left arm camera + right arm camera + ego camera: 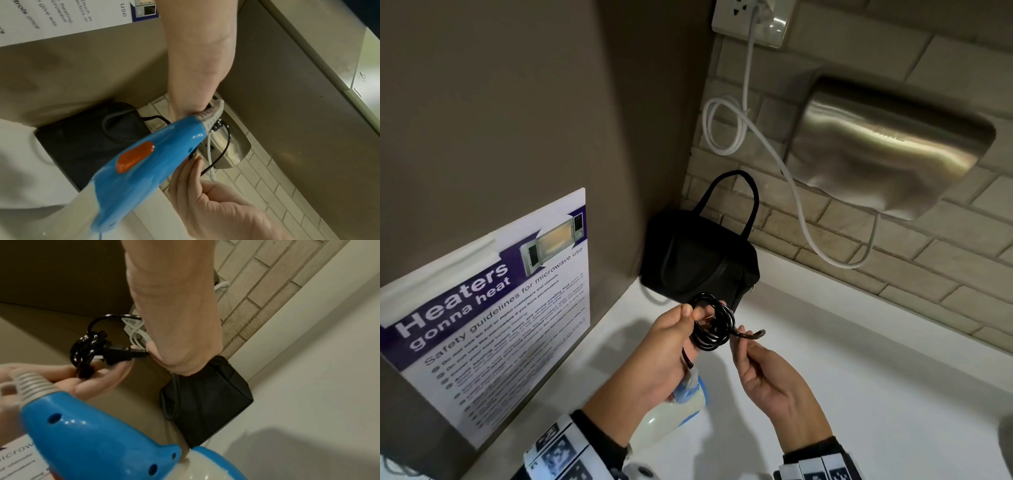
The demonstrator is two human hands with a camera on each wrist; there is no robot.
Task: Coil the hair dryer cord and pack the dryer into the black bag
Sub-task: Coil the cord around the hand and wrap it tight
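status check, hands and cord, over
left hand holds coiled cord and dryer. right hand grips plug end. black bag shut, unobstructed.

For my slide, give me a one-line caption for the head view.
Left hand holds coiled glossy black cord; right hand pinches its plug end before the black fabric handbag.

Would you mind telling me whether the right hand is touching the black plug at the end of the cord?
Touching. The right wrist view shows the right hand pinching the ribbed neck of the black plug.
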